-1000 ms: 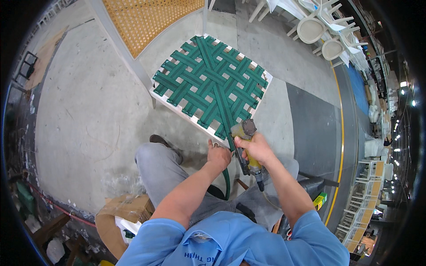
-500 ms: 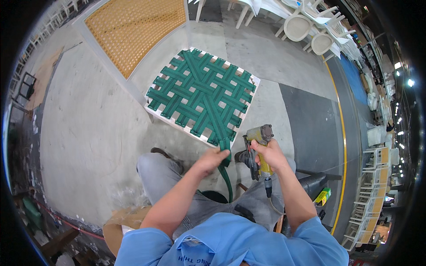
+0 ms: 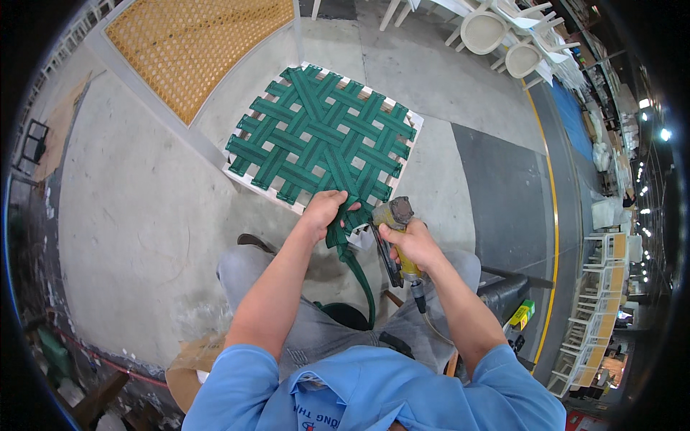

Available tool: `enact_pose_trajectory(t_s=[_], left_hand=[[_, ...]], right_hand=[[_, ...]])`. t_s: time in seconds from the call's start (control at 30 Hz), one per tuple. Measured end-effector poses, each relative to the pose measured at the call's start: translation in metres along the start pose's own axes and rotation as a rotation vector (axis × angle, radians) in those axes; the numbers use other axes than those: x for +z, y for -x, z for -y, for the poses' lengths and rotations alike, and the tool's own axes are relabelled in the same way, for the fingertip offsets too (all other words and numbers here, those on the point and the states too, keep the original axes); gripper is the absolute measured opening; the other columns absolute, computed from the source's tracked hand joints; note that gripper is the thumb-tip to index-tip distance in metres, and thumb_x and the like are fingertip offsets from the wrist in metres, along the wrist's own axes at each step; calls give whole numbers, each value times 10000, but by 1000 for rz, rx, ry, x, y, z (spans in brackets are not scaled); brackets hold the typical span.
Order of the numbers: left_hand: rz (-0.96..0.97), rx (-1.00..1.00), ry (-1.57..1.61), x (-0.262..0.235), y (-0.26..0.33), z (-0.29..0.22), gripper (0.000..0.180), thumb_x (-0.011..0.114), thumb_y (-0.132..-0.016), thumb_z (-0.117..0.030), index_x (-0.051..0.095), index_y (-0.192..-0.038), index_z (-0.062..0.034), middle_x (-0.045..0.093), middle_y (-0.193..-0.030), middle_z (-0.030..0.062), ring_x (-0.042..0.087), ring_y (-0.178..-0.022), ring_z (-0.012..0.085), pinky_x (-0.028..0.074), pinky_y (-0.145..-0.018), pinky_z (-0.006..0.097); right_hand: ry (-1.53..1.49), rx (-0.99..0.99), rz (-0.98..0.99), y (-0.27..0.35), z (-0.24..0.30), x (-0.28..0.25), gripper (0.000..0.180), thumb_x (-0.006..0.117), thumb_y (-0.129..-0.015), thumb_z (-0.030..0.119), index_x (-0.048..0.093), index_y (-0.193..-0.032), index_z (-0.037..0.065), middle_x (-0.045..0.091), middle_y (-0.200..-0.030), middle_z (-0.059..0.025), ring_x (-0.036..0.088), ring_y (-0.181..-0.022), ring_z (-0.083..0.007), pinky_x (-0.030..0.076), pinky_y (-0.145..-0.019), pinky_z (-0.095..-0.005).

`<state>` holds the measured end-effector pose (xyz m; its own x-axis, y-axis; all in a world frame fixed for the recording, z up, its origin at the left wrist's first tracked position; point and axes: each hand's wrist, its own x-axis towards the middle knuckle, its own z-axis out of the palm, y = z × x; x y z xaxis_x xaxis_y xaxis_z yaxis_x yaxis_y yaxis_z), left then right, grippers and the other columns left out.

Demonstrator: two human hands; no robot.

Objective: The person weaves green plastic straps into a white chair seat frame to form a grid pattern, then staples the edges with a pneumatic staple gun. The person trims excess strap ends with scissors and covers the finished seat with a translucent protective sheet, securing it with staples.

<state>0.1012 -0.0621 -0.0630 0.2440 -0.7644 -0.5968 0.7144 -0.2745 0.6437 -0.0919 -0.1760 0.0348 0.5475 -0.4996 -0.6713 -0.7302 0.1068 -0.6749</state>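
A line of dark lettering (image 3: pixel 316 412) ran across the chest of your light blue shirt (image 3: pixel 424 384), with a small bit of red at its near edge. To the right, a yellow-and-green box (image 3: pixel 523 314) carried print too small to make out.

Your left forearm reached forward from the near left, and your left hand (image 3: pixel 327 210) was bent inward over the near corner of the chair seat (image 3: pixel 289 204). Its grip was closed on the green webbing strap (image 3: pixel 361 279), thumb on the upper face and fingertips showing past the right edge. The strap crossed the woven green webbing (image 3: pixel 280 151) diagonally from the far left, and its loose length hung nearer you, between your knees.

Your right forearm came in from the near right. Your right hand (image 3: pixel 415 244) had its grip wrapped around the handle of the yellow pneumatic staple gun (image 3: pixel 392 213), its head at the far end and its hose fitting toward you. The gun stood just right of the strap at that corner; whether they touched, you could not tell.
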Motion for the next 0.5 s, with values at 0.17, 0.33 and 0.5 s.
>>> enact_pose_trajectory(t_s=[0.17,0.33,0.5], left_hand=[[12,0,-33,-3,-2,1,312,498,-1090,-242,662,-1182,7,762,-1067,87,648,-705,120,468,-538,281],[11,-14,-29,-4,-4,2,303,501,-1088,-250,675,-1153,-10,759,-1052,60,650,-722,127,475,-555,299],[20,-13,3,-4,-6,0,278,488,-1094,-221,631,-1192,-4,767,-1050,82,618,-622,93,462,-495,250]], right_hand=[[24,-33,3,-8,3,10,448,765,-941,392,631,-1042,-23,623,-698,-52,611,-546,-147,487,-491,-310],[97,10,0,-9,6,13,446,770,-937,373,623,-1069,-27,643,-741,-51,614,-553,-144,492,-495,-312],[114,13,19,-6,8,22,414,771,-939,353,633,-1054,-21,646,-747,-51,614,-552,-142,494,-496,-312]])
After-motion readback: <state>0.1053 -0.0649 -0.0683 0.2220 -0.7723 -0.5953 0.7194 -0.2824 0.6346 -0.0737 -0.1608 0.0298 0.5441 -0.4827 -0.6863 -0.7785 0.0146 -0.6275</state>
